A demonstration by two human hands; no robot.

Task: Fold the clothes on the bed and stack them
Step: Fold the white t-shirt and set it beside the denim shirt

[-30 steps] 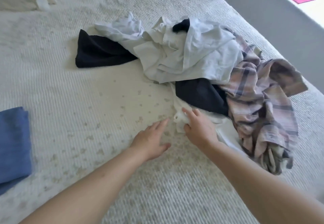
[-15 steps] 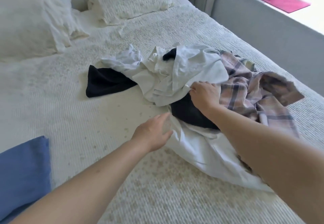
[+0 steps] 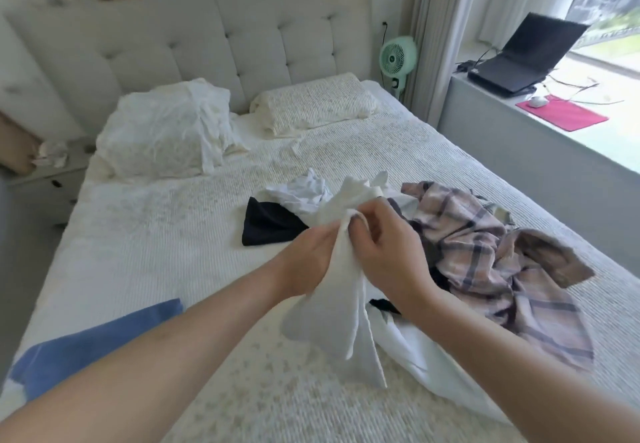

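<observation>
A white garment [image 3: 332, 307] hangs lifted above the bed [image 3: 145, 234], gripped near its top by my left hand [image 3: 308, 262] and my right hand [image 3: 384, 252], which are pressed close together. Behind the hands lies the loose pile: a plaid pink-and-grey shirt [image 3: 485, 262] on the right, a dark navy piece [image 3: 266, 224] on the left, and a crumpled white piece [image 3: 301, 193] at the back. Another white cloth [image 3: 426, 363] lies flat under my right forearm. A folded blue garment [image 3: 86, 349] rests at the near left of the bed.
Two pillows [image 3: 166, 130] [image 3: 315, 104] lean by the padded headboard [image 3: 242, 37]. A green fan [image 3: 398, 56] stands right of the bed. On the window ledge are a laptop [image 3: 519, 58] and a red mat [image 3: 561, 115]. A nightstand [image 3: 45, 179] is at the left.
Both hands came together and lifted a white garment off the pile. My head tilted up, so the headboard, pillows and window came into view.
</observation>
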